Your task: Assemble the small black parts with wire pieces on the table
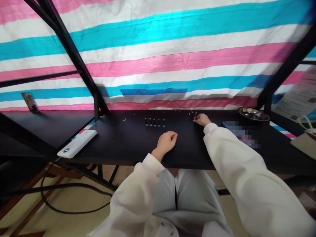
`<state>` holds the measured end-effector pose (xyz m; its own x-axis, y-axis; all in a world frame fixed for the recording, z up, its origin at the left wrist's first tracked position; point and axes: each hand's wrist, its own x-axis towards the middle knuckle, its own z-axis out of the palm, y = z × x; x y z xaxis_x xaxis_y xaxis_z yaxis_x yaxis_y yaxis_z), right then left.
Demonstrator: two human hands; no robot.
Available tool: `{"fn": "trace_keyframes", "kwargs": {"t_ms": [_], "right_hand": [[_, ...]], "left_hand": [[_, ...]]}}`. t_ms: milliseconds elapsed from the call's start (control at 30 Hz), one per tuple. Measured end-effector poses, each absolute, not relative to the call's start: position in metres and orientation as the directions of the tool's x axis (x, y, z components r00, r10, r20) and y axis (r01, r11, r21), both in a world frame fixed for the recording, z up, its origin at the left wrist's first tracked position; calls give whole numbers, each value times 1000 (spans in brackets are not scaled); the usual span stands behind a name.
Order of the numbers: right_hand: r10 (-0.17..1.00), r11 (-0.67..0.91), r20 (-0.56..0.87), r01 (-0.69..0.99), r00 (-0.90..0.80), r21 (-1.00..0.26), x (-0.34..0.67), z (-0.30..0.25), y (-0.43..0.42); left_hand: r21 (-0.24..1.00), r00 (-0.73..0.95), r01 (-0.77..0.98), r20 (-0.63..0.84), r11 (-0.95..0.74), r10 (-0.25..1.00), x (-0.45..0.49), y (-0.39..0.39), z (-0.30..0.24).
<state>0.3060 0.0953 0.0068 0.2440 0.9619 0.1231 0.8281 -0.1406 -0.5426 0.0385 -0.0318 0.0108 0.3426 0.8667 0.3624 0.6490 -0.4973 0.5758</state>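
My left hand [166, 142] rests on the black table [128, 144] with its fingers curled under; whether anything is in them is hidden. My right hand [201, 119] reaches to the far side of the table and pinches a small dark upright piece [195, 115]. A row of several small dark upright pieces [154, 122] stands at the table's middle, left of my right hand. Small pale bits of wire [177, 110] lie near the far edge.
A white power bank [77, 143] lies at the table's left edge. A metal bowl [253, 114] stands at the far right, with a blurred flat item [240, 133] in front of it. Black frame posts rise on both sides. A striped cloth hangs behind. Cables lie on the floor.
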Motion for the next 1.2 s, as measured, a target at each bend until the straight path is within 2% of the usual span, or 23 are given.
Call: {"fn": "trace_keyframes", "kwargs": {"t_ms": [167,233,333,467,567,667,800,900,967,1033,1133,1200], "right_hand": [[936,-191,159,833,313,-518,297,9,66],[931,-206,158,830,330,-519,288,8,50],[931,-201,172,845,323,-495,270,8,25],[944,-191,157,867,291,-460,240,12,0],[949,-169,153,855,275,-490,221,15,-13],[930,-139,210,817,302,-559,208,13,-23],[925,4,291,760,244,-650,203,6,-29],[927,113,338,740,162,-663,203,0,-27],[921,161,365,719,137,-676,203,-3,-24],[912,193,384,676,144,-711,203,-6,-20],[906,225,383,556,183,-800,202,-8,-16],[913,241,359,451,195,-859,202,-8,-14]], "left_hand": [[678,34,672,375,-299,926,36,-27,14],[696,-31,674,362,-248,932,36,-24,15],[687,-62,703,318,-185,946,37,-20,16],[606,-113,793,254,-67,961,42,-17,20],[535,-112,844,251,-41,961,45,-16,25],[470,-79,882,241,-45,967,47,-12,28],[433,-49,900,221,-52,974,46,-1,26],[457,-51,883,316,-105,947,45,4,19],[512,-40,837,413,-195,910,43,6,14],[621,-25,728,448,-291,894,42,6,10],[849,7,420,350,-320,937,43,4,7],[942,73,201,258,-267,963,44,0,8]]}}
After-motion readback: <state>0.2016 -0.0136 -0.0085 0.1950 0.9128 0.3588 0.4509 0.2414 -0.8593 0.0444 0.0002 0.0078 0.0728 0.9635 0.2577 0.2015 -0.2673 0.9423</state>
